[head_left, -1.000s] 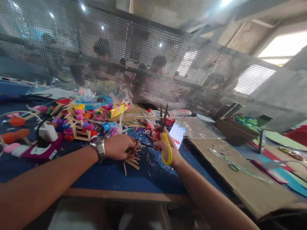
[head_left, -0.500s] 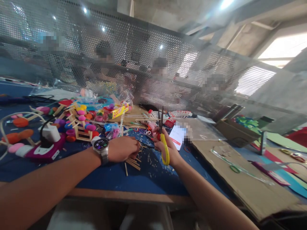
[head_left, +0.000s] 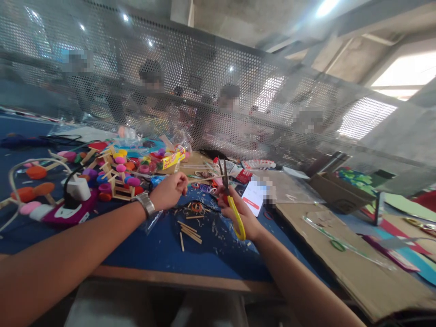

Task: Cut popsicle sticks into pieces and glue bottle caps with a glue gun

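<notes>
My right hand [head_left: 238, 213] holds scissors [head_left: 236, 218] with yellow handles, their dark blades pointing up and slightly parted. My left hand [head_left: 170, 190], with a metal watch on the wrist, is raised over the table with its fingers curled; whether something small is in them cannot be made out. Below it, several short wooden sticks [head_left: 190, 232] lie on the blue tabletop [head_left: 146, 254], near a few rubber bands [head_left: 195, 207] and small scraps. A phone [head_left: 254, 196] with a lit screen lies just beyond my right hand.
Colourful clay pieces and small stick structures [head_left: 119, 188] crowd the left, beside a purple power strip [head_left: 70, 211] with a white charger. Cardboard [head_left: 316, 245] and an open box [head_left: 335, 193] are on the right. Behind a perforated metal screen [head_left: 190, 72], people are visible.
My left hand has moved up and left, away from the sticks, uncovering the rubber bands. My right hand still holds the scissors in nearly the same place.
</notes>
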